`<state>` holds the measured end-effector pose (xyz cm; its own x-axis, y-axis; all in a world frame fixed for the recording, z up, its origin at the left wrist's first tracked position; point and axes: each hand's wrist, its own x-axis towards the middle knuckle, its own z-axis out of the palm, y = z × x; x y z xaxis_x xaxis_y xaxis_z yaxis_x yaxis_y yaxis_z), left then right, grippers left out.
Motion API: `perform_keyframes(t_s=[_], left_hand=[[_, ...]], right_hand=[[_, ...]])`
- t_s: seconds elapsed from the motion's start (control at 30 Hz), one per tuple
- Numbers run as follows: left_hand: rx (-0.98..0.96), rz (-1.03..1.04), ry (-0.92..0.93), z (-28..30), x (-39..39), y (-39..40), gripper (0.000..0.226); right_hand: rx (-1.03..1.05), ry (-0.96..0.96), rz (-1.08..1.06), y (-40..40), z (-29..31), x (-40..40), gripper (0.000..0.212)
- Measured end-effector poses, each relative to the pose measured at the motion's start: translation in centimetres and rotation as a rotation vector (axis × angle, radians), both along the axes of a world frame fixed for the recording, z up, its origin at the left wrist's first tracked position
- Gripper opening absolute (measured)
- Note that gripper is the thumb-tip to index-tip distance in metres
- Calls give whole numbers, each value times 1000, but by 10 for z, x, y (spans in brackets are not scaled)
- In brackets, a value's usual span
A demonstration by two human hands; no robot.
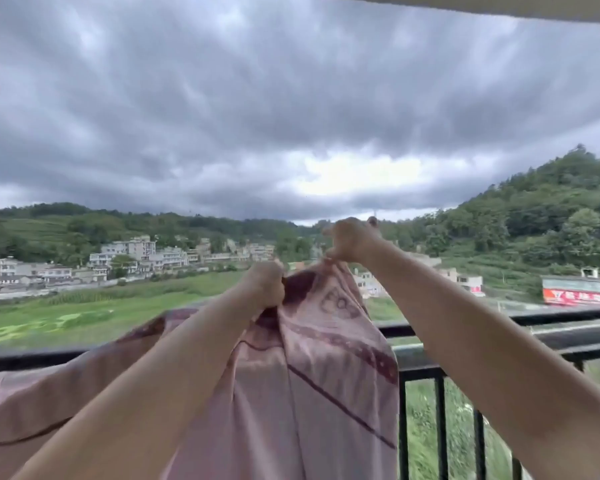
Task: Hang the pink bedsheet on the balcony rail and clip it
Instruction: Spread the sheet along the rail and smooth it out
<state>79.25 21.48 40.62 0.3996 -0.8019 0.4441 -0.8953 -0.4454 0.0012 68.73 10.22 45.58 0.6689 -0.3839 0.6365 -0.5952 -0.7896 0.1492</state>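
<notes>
A: Holding the pink bedsheet (312, 393) up above the balcony rail (568, 336), both arms stretched out forward.

B: Hand states?

A: Left hand (265, 285) clenched round a bunched fold of the sheet, fabric gathered tight under the fist. Right hand (352, 239) higher, above the rail line, fingers pinching the sheet's top edge at its lower side. Whether the upper fingers hold anything else, can't tell; too blurred.

B: Where's the sheet relative to the rail?

A: Lifted part hangs down in front of the rail, near side, covering the bars in the middle. The rest trails left and lies draped over the rail's top bar. Dark maroon stripes and a printed pattern show on the raised section.

B: Rail itself?

A: Black metal, flat top bar, vertical bars (440, 427) exposed right of the sheet.

B: Beyond the rail?

A: Green field (84, 306), cluster of pale buildings (136, 254) to the left, wooded hillside (534, 216) to the right, red signboard (581, 296) below it. Heavy grey cloud (257, 98) overhead.
</notes>
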Motion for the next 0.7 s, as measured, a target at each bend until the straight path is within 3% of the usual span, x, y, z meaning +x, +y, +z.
perform_keyframes(t_s=[0.07, 0.1, 0.23, 0.3, 0.37, 0.43, 0.5, 0.6, 0.7], left_hand=[[374, -67, 96, -23, -1, 0, 38], [458, -98, 97, -26, -4, 2, 39], [335, -290, 127, -22, -22, 8, 31], [322, -385, 161, -24, -28, 8, 26], [237, -509, 139, -23, -35, 10, 23], [125, -618, 108, -21, -45, 16, 23], [120, -695, 99, -24, -58, 28, 22], [151, -754, 15, -39, -70, 43, 24], [-14, -708, -129, -57, -71, 50, 30]], right_hand=[[200, 130, 165, -1, -37, -22, 34], [272, 114, 221, -1, -54, -36, 34], [341, -130, 293, 15, -116, -105, 51], [167, -396, 272, 29, -151, -130, 53], [-40, -633, 207, 45, -179, -142, 68], [-40, -692, 151, 60, -197, -142, 76], [228, -552, 154, 77, -203, -134, 78], [654, -329, 220, 87, -210, -118, 36], [818, -518, 292, 88, -222, -110, 19]])
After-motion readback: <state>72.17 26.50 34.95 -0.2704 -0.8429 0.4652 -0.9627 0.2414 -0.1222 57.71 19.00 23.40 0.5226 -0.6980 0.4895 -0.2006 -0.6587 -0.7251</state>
